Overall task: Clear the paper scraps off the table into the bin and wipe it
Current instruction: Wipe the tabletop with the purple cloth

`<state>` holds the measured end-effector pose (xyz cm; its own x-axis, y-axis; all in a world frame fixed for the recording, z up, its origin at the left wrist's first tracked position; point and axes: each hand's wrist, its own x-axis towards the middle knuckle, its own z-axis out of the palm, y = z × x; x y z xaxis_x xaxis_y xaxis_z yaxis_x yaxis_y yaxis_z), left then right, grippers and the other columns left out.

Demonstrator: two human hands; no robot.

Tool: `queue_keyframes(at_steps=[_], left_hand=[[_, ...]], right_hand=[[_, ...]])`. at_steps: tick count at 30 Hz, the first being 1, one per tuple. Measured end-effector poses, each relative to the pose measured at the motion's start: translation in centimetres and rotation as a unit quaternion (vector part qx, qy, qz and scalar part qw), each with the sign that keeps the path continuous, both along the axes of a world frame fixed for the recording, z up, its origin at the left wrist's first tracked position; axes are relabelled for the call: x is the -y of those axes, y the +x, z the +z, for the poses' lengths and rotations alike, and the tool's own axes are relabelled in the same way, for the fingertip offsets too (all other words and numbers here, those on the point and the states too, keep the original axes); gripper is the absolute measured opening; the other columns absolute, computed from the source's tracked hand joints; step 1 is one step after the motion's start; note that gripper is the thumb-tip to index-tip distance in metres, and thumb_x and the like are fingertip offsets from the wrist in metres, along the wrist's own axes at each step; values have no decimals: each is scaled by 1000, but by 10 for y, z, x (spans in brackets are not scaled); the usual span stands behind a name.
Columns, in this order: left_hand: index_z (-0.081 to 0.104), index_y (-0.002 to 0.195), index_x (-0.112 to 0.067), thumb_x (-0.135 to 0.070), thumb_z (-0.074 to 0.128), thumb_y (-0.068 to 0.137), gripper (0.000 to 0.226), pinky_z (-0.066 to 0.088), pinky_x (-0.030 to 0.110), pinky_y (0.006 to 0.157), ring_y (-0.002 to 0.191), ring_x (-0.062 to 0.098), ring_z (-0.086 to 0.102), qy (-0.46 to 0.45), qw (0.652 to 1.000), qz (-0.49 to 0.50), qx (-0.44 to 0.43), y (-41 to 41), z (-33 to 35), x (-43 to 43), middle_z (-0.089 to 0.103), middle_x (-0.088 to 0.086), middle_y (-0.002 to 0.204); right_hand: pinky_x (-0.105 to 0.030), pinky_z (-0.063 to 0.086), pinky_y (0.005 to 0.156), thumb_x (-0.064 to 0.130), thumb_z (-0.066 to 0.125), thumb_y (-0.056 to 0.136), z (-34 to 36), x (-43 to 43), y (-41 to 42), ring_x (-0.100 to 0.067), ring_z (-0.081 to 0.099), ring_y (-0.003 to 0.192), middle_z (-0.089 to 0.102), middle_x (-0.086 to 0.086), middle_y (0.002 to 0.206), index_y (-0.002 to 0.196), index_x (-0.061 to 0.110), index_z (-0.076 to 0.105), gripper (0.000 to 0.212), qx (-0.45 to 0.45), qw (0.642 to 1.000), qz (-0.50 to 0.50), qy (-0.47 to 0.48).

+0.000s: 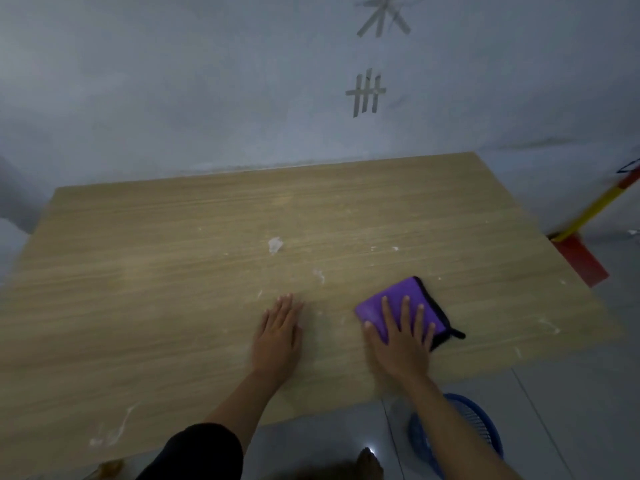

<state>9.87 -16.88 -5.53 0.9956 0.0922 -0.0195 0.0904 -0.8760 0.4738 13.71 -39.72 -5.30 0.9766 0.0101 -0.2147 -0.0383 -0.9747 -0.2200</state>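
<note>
A wooden table [173, 271] fills the middle of the view. My right hand [401, 337] lies flat, fingers spread, on a folded purple cloth [415, 299] with black edging near the table's front right. My left hand [278, 332] rests flat and bare on the wood to the left of it. A crumpled white paper scrap [275, 244] lies further back at the centre, a smaller scrap [318, 274] sits nearer my hands, and tiny white bits and smears are scattered over the top. A blue mesh bin [464, 431] stands on the floor under the front right edge, partly hidden by my right forearm.
A grey wall with tape marks stands right behind the table. A red and yellow long-handled tool [588, 237] leans beside the table's right edge. White smears [114, 431] mark the front left corner. Grey floor tiles show at bottom right.
</note>
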Motion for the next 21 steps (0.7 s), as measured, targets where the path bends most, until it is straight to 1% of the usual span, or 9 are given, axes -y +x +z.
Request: queue_keyframes(at_steps=[2,3,5,8,11,14,17,19,21], left_hand=[[48,132,-19,-33,30,87,50,12,28,106,133,30,39,2,999,-38,-12,11,0,17,44,9,143],[48,132,-20,-33,30,88,50,12,29,106,132,30,39,7,998,-58,-17,16,-2,26,44,8,143],[45,134,-21,-35,28,90,50,12,29,107,133,29,39,10,996,-84,-19,27,-3,44,43,6,144],[45,134,-25,-38,27,90,50,13,27,106,132,25,40,29,994,-103,-20,47,0,70,42,3,144],[32,141,-29,-47,9,85,63,2,24,114,143,15,16,23,991,-132,-16,68,2,95,18,-5,153],[23,143,-32,-50,-3,80,71,-4,26,113,145,13,4,18,990,-139,-12,89,6,119,10,-4,156],[21,144,-32,-51,-5,79,73,-1,29,116,145,14,2,14,990,-141,-17,109,12,147,9,-4,157],[22,144,-31,-51,-5,79,73,1,31,116,145,15,4,11,989,-145,-17,123,12,170,11,-3,157],[22,144,-32,-50,-4,78,73,0,30,116,145,15,5,11,988,-154,-22,136,10,195,11,-2,157]], right_hand=[[-52,-1,114,71,4,83,-2,-19,-11,-31,7,143,14,-4,155,144,38,19,71,20,997,68,13],[-51,2,113,68,11,87,-5,-24,-15,-29,10,143,19,-2,154,143,41,21,63,24,993,114,11],[-47,-1,113,65,20,90,-9,-21,-16,-23,1,144,13,4,156,144,43,11,59,30,982,187,3],[-41,-6,115,68,24,88,-11,16,0,-17,-4,144,8,10,156,144,42,9,64,59,975,211,24],[-40,-7,115,73,15,83,-10,77,28,-16,-4,145,2,12,155,143,44,6,68,59,991,117,21],[-45,-6,116,77,0,77,-6,145,57,-19,-10,144,-8,8,155,143,42,-5,74,25,999,-33,-5],[-51,-4,116,70,10,84,1,180,74,-23,-11,144,-7,-1,158,145,37,-4,70,-21,986,-163,18],[-55,-2,116,68,14,87,-1,175,75,-28,-6,144,0,-5,158,145,36,5,67,1,985,-170,16],[-56,4,114,68,11,86,-3,163,71,-33,9,143,17,-8,155,145,34,21,68,33,994,-107,11]])
